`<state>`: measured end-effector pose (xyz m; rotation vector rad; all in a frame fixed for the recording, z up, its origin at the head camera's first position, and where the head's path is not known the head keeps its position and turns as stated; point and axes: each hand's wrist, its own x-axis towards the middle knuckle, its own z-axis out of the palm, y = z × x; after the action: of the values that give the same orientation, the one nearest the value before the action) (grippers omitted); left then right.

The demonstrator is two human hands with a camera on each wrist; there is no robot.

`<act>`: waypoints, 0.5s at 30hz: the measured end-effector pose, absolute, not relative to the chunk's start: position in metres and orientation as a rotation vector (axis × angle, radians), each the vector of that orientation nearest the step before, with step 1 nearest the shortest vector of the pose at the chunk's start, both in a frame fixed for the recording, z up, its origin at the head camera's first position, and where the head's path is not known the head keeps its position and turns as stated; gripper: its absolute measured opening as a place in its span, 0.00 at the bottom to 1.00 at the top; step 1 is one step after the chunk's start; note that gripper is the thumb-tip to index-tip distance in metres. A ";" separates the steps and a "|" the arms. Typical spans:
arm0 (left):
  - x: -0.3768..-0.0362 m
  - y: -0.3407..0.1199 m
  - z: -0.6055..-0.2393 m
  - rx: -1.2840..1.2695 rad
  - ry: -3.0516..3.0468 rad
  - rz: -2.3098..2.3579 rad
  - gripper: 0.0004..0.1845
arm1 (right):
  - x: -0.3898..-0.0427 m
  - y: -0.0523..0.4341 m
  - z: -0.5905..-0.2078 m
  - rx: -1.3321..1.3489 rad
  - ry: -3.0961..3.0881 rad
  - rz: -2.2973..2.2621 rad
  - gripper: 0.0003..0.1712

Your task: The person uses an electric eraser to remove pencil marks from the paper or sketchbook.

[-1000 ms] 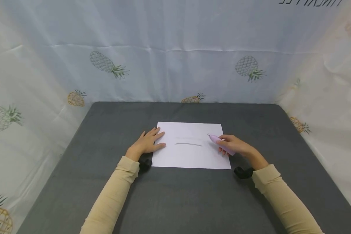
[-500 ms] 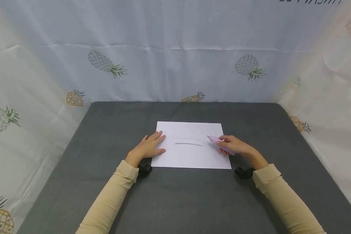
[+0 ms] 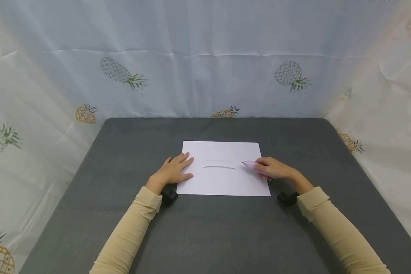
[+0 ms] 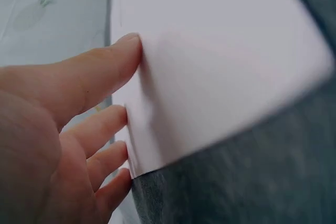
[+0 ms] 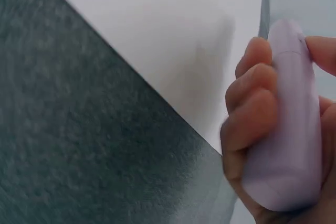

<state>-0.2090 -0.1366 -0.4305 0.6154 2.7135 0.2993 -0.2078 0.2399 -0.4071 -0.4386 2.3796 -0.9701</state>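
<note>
A white sheet of paper [image 3: 222, 169] lies flat at the centre of the dark grey table [image 3: 205, 228], its long edges running from 9 o'clock to 3 o'clock. A short grey line [image 3: 220, 167] is drawn across its middle.

The left hand [image 3: 172, 171] rests at the sheet's 9 o'clock edge. Its fingers [image 4: 100, 74] are straight and slightly spread, and they lie flat on the paper's margin, pressing it down; they grip nothing.

The right hand [image 3: 272, 168] sits at the sheet's 3 o'clock edge. Its fingers [image 5: 252, 103] are curled round a pale lilac pen-shaped tool [image 3: 255, 166], with the thumb closing on the far side of the barrel. The barrel runs through the fist; its pointed tip projects toward 9 o'clock, beyond the fingertips, and stands near the right end of the drawn line. Whether the tip touches the paper cannot be told.

Pale cloth printed with pineapples [image 3: 205, 76] encloses the table at 9, 12 and 3 o'clock.
</note>
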 end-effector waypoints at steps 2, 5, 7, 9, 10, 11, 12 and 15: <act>-0.209 -0.136 -0.431 0.603 2.713 0.323 0.37 | -0.209 0.240 -0.409 -0.436 2.369 -0.985 0.19; -0.210 -0.136 -0.432 0.593 2.718 0.354 0.37 | -0.211 0.240 -0.412 -0.430 2.347 -1.023 0.19; -0.210 -0.136 -0.433 0.584 2.717 0.372 0.37 | -0.212 0.241 -0.415 -0.407 2.332 -1.045 0.19; -0.210 -0.136 -0.434 0.577 2.714 0.386 0.37 | -0.214 0.242 -0.418 -0.384 2.319 -1.063 0.19; -0.210 -0.136 -0.434 0.570 2.710 0.393 0.37 | -0.214 0.243 -0.419 -0.373 2.311 -1.071 0.19; -0.210 -0.136 -0.434 0.570 2.712 0.394 0.37 | -0.215 0.243 -0.420 -0.370 2.306 -1.074 0.19; -0.210 -0.136 -0.434 0.569 2.713 0.396 0.37 | -0.216 0.243 -0.420 -0.356 2.302 -1.079 0.18; -0.210 -0.136 -0.434 0.564 2.711 0.406 0.37 | -0.216 0.243 -0.421 -0.339 2.279 -1.094 0.18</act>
<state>-0.2104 -0.1356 -0.4342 0.5645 2.7109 0.4064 -0.2162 0.2426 -0.4211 -0.3388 2.2792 -1.0944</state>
